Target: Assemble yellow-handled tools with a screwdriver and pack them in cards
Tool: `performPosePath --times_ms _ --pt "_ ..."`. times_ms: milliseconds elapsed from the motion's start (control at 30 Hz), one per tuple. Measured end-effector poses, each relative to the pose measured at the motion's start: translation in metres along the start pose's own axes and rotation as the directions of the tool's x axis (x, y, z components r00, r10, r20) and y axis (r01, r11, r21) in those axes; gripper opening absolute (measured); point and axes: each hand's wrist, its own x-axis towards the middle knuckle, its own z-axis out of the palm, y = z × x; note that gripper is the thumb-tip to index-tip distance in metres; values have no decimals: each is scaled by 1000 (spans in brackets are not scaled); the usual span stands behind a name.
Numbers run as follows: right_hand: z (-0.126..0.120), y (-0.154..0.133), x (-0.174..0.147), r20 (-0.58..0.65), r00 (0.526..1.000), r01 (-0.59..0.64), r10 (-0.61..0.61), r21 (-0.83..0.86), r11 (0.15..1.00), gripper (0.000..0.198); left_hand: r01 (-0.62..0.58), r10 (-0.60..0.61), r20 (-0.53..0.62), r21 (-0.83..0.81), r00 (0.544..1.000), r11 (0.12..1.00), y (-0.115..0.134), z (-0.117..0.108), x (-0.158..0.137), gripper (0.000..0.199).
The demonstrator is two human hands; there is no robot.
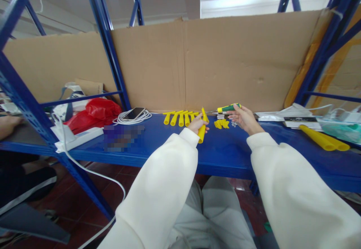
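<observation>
My left hand (196,124) is closed around a yellow plastic tube (202,133), which stands tilted with its wide end toward me. In my right hand (244,118) is a screwdriver (229,108) with a green and yellow handle; its shaft points left at the tube's upper part. Whether the tip touches the tube is too small to tell. Left of my left hand, several similar yellow tubes (181,119) lie in a row on the blue table (222,159). Between my hands lie a pile of small yellow pieces (221,124) and some tiny metal parts (234,123).
Two larger yellow tubes (321,138) lie at the right. Leftward are a phone (134,113) on a coiled white cable, a power strip (84,138) and a red bag (96,113). Cardboard (225,61) walls off the back; blue posts (108,50) flank it. Another person's hand (9,126) shows far left.
</observation>
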Motion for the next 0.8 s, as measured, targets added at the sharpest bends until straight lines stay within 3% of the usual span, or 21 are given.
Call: performPosePath --times_ms 400,633,800 --pt "0 0 0 -2 1000 10 -10 6 1000 31 2 -2 -5 19 1000 1000 1 1 -1 87" --pt "-5 2 4 -95 995 40 -40 -8 999 33 -36 36 -26 -7 999 999 0 2 1 80" --pt "0 2 -1 -90 996 -13 7 -60 998 26 -47 47 -24 -1 999 999 0 2 2 78"
